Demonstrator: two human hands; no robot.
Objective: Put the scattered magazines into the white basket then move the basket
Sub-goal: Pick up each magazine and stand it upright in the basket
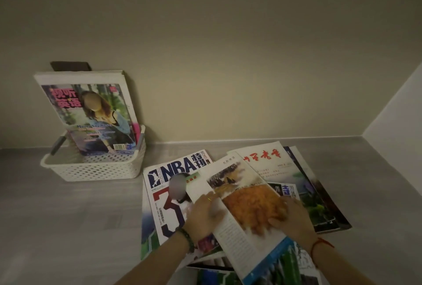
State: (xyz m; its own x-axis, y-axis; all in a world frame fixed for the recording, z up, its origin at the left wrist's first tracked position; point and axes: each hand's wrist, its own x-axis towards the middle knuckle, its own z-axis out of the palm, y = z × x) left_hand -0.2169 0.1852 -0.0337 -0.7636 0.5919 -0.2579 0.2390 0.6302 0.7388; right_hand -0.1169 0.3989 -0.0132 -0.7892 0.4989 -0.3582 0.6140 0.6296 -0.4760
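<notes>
A white perforated basket [96, 170] stands at the left against the wall, with several magazines upright in it; the front one [91, 116] shows a woman on its cover. Scattered magazines lie on the surface at the right, among them an NBA issue [169, 184] and one with red characters [265, 161]. On top of the pile is a magazine with an orange picture [249, 207]. My left hand [203, 216] grips its left edge and my right hand [292, 216] grips its right edge.
The grey surface [68, 216] runs back to a beige wall [228, 56]. A white side wall [399, 111] closes the right. More magazines [269, 271] lie at the bottom edge near me. A dark flat object [70, 65] stands behind the basket's magazines.
</notes>
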